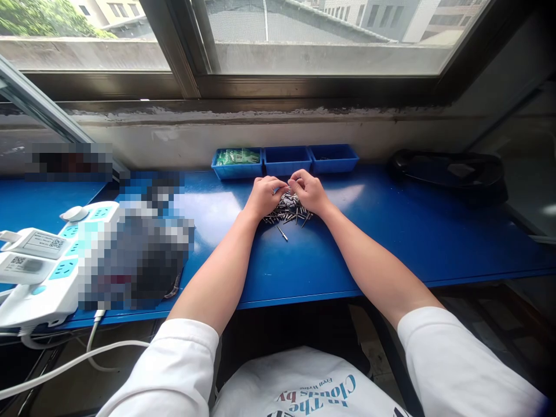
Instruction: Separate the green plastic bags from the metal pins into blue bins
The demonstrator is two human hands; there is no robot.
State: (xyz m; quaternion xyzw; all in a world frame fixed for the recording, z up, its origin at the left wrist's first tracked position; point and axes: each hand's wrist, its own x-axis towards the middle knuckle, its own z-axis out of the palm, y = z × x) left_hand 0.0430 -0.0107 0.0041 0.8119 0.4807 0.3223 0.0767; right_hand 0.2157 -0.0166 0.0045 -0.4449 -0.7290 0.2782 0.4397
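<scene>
A pile of small, slim metal pieces (pixel 287 211), silver and dark, lies on the blue table under my hands. They look like short pins or rivets, too small to tell exactly. One loose piece (pixel 282 233) rests apart from the pile, nearer to me. My left hand (pixel 266 196) is closed in a pinch above the pile's left side. Over its right side my right hand (pixel 307 190) is also pinched, its fingertips almost meeting the left ones. Whatever sits between the fingertips is too small to make out.
Behind my hands stand three joined blue bins: the left bin (pixel 237 171) holds green packets, the middle bin (pixel 286 168) shows its bare inside, and the right bin (pixel 333 166) holds a few dark bits. A power strip (pixel 65 269) with cables lies left; a black case (pixel 447 174) lies right.
</scene>
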